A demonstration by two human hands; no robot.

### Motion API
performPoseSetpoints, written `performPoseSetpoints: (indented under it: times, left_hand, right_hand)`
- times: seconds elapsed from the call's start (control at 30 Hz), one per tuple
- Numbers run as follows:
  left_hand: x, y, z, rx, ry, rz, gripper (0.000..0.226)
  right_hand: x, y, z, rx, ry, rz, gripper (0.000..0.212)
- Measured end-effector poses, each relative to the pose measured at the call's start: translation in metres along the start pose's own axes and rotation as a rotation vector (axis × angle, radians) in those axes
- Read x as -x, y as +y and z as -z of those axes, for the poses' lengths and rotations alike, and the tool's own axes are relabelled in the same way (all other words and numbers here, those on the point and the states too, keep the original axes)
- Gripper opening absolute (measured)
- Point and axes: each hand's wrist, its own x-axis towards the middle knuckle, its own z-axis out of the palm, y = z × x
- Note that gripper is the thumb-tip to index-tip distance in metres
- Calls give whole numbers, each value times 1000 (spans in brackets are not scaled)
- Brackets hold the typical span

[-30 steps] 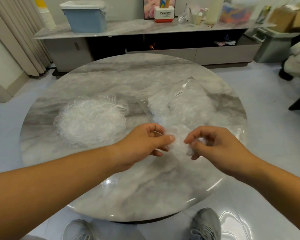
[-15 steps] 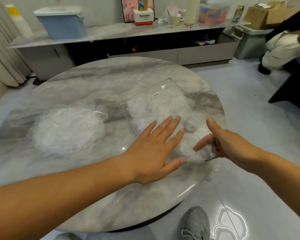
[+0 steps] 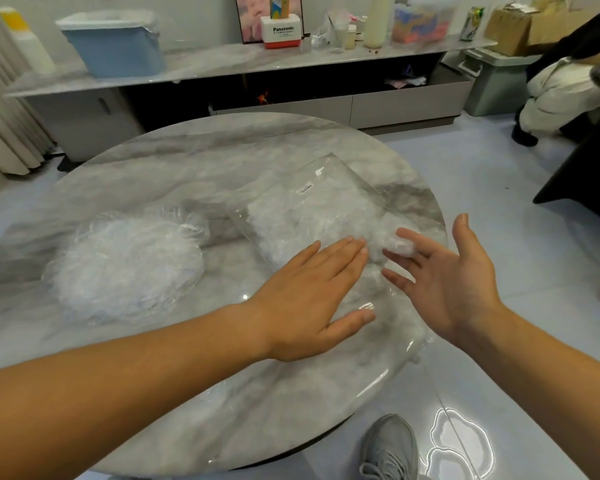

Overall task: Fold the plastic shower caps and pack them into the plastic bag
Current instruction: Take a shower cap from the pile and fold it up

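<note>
Since a second ago, both hands had dropped their pinch on the folded cap (image 3: 400, 245). Left hand (image 3: 305, 299) lay flat on the plastic bag (image 3: 326, 209) by the table's (image 3: 187, 161) right edge, fingers straight and together. Right hand (image 3: 447, 282) was spread, fingertips touching the cap. Judged: cap nearly packed. Bag's long axis ran from near edge to far edge, mouth apparently nearward. Loose caps (image 3: 125, 265) lay at the left.

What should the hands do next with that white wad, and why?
Probably the right hand nudges the folded cap deeper into the plastic bag: it sits at the bag's near end, and the left hand lies flat on the bag.
</note>
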Motion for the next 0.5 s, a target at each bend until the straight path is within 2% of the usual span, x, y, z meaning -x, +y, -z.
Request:
performPoseSetpoints:
  times: [0.2,0.33,0.5]
  left_hand:
    - [9,0,2,172,-14,-46,80]
    - [15,-6,-1,199,-7,-74,84]
    - [19,-15,-5,180,-17,-45,84]
  right_hand:
    - [-16,-8,-17,-137,15,-58,88]
    - [-25,-16,-29,-296,64,-102,88]
    - [-25,-12,-37,-383,43,-158,85]
